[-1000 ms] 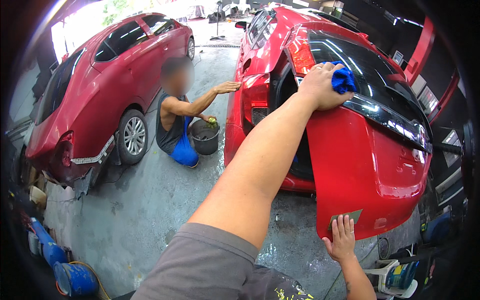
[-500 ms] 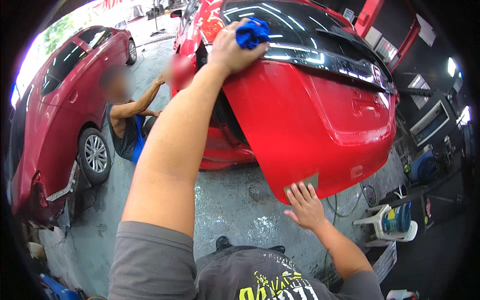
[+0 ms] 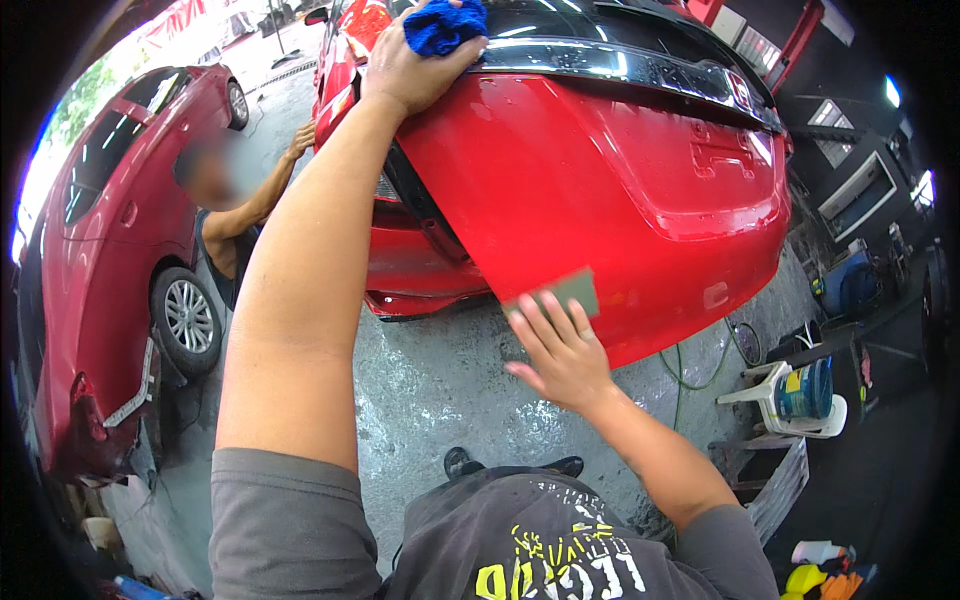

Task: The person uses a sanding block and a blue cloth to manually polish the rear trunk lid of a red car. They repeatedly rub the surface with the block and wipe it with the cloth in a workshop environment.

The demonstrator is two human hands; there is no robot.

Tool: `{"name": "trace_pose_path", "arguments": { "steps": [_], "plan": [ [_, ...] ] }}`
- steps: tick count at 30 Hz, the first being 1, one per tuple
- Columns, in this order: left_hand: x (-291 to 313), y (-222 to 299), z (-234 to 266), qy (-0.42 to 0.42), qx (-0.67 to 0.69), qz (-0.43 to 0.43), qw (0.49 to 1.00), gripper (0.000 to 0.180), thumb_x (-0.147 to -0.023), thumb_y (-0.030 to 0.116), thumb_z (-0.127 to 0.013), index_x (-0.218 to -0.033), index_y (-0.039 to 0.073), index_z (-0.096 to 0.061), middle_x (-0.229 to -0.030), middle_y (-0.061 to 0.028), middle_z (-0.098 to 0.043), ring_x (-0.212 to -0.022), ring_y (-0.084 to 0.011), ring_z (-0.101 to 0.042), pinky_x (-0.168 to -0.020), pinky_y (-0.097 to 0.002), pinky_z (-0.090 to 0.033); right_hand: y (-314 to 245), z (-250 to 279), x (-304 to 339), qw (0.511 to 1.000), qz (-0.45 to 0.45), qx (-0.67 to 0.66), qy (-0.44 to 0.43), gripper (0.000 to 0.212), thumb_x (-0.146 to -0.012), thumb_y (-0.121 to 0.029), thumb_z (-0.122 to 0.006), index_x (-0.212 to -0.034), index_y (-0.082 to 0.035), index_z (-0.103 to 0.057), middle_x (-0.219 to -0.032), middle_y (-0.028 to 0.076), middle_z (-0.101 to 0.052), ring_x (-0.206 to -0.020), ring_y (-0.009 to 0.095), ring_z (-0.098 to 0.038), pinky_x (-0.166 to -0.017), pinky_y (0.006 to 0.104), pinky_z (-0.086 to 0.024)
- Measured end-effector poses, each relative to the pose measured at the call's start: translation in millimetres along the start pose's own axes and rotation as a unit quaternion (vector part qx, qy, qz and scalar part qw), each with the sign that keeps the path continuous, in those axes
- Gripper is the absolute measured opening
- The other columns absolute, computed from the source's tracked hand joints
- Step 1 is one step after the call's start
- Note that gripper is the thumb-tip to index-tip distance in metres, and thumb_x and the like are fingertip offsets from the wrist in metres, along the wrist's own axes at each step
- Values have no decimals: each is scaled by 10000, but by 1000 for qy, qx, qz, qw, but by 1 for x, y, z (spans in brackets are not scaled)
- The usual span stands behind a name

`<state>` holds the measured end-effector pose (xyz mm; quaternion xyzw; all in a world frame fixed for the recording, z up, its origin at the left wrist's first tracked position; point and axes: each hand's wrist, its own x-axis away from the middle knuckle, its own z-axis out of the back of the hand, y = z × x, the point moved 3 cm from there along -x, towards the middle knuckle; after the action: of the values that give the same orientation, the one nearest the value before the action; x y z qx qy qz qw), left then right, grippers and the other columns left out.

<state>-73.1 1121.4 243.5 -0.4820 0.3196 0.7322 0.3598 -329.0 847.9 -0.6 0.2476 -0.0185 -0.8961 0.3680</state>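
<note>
"Red paint covers the whole tailgate (image 3: 530, 180). How do its edges run?"

"The left one slants down beside a dark gap (image 3: 427, 205) in the car body; the lower one curves out over the grey floor (image 3: 420, 400). Open floor lies between the panel and the person's shoes (image 3: 460, 463), and a second red car (image 3: 115, 215) stands well apart on the left."

"And the hands?"

"The left hand (image 3: 412, 68) is at the tailgate's upper left corner, fingers closed on a bunched blue cloth (image 3: 447, 26), which hides some of them. The right hand (image 3: 562, 352) is near the lower left edge, fingers straight and slightly spread, lying flat over a grey-green sheet (image 3: 580, 292), thumb out to the side."

"What does the sheet look like?"

"Thin, straight-edged and dull against the paint, partly covered by those fingers. Higher up, the tailgate shines and carries small droplets."

"Any containers?"

"A teal bucket (image 3: 805, 388) on a white stool (image 3: 765, 398), at the right; I can't tell what's in it. Farther back there's a blue container (image 3: 850, 283), contents also hidden."
</note>
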Motion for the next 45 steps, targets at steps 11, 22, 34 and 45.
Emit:
{"name": "trace_pose_path", "arguments": {
  "steps": [11, 22, 34, 45],
  "plan": [
    [1, -3, -9, -3, -7, 62, 998, 373, -934, 352, -861, -1224, 123, -812, -1256, -144, -810, -1222, -381, -749, -1087, -486, -580, 14, -25, 100, 999, -25, -9, -43, 872, -995, -565, -779, -1709, -131, -529, -1839, 91, -425, -1742, 341, -294, -1419, 573, -183],
    [6, -31, -19, -18, -65, 97, 993, 581, -952, 571, -854, -1399, 213, -759, -1345, -160, -804, -1205, -442, -776, -1016, -512, -602, 70, -22, 175, 994, 18, 24, -107, 834, -1082, -527, -701, -1786, -182, -418, -1894, 53, -316, -1788, 276, -142, -1456, 534, -62],
    [10, -30, -18, -22, -12, 94, 995, 501, -1007, 352, -865, -1385, 46, -746, -1367, -153, -763, -1235, -282, -764, -1082, -393, -558, 151, -29, 189, 906, -406, -71, 98, 882, -1189, -487, -512, -1818, 24, -165, -1896, 290, -146, -1773, 441, -115, -1432, 555, -113],
    [13, -40, -11, -12, 15, 90, 996, 492, -1019, 227, -861, -1410, -20, -692, -1387, -141, -711, -1295, -272, -697, -1161, -392, -507, 101, -22, 78, 924, -331, -27, 190, 937, -1162, -640, -484, -1815, -21, -224, -1879, 298, -205, -1744, 505, -186, -1405, 654, -152]
  ]
}}
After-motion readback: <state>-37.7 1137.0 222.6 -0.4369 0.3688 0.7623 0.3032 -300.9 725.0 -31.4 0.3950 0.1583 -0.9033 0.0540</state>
